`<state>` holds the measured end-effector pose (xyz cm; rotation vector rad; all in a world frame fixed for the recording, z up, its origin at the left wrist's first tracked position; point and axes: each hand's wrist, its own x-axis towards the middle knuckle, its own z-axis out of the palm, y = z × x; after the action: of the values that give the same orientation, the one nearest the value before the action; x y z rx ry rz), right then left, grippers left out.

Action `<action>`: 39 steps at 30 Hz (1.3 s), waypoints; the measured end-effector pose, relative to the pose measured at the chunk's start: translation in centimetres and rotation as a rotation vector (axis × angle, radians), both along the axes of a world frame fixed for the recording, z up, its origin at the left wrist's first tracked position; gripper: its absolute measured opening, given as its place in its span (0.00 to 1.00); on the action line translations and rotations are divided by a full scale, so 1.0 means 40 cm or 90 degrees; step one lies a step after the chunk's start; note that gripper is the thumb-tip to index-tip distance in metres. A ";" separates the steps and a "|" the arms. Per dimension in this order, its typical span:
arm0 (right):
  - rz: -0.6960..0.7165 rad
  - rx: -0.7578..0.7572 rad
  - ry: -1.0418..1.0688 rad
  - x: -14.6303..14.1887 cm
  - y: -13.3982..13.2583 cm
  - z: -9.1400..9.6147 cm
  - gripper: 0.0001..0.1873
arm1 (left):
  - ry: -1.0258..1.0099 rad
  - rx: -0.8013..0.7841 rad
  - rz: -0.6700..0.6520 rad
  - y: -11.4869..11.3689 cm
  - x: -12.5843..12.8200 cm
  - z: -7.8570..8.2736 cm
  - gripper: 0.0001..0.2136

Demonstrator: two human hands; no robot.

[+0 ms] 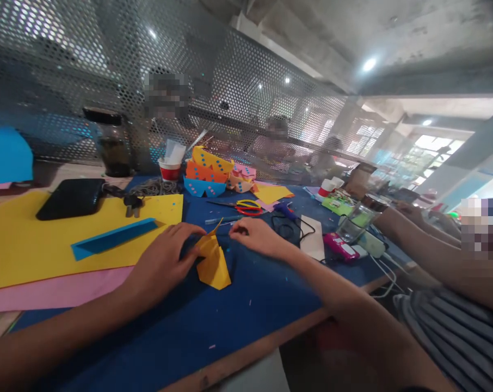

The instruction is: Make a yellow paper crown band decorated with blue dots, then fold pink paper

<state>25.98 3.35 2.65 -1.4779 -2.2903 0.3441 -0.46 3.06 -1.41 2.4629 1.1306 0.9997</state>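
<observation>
Looks like I'm mid-shaping: my left grip (168, 258) is pinched on the folded yellow paper piece (216, 267) on the blue-covered worktop (168, 337), right grip (254, 234) curled just beside it (can't tell if anything's inside), so next probably calls for a two-handed crease.

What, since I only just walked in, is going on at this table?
A person at a blue tabletop is handling paper. Their left grip is on the upper left edge of a folded yellow paper. The right grip is close by but apart from it, fingers curled; whether it holds anything, I can't tell. A folded blue strip lies on a yellow sheet to the left, and scissors lie farther back.
</observation>
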 end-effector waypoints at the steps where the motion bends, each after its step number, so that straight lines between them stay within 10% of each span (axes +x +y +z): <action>1: 0.011 0.004 0.007 -0.014 -0.010 -0.009 0.05 | 0.018 -0.003 0.017 0.012 -0.004 -0.002 0.14; 27: 0.304 -0.212 0.279 -0.040 -0.084 0.002 0.14 | 0.060 -0.075 -0.010 0.043 0.011 -0.004 0.18; 34: 0.025 0.009 0.130 -0.050 -0.047 -0.055 0.10 | 0.044 -0.083 -0.010 0.042 0.009 -0.010 0.17; 39: -0.009 0.060 0.008 -0.054 -0.030 -0.077 0.12 | 0.028 -0.109 -0.010 0.036 0.010 -0.004 0.17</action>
<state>23.83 2.14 -0.44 -1.4411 -2.2536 0.2380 -0.06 4.52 -1.55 2.3646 1.1576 0.8129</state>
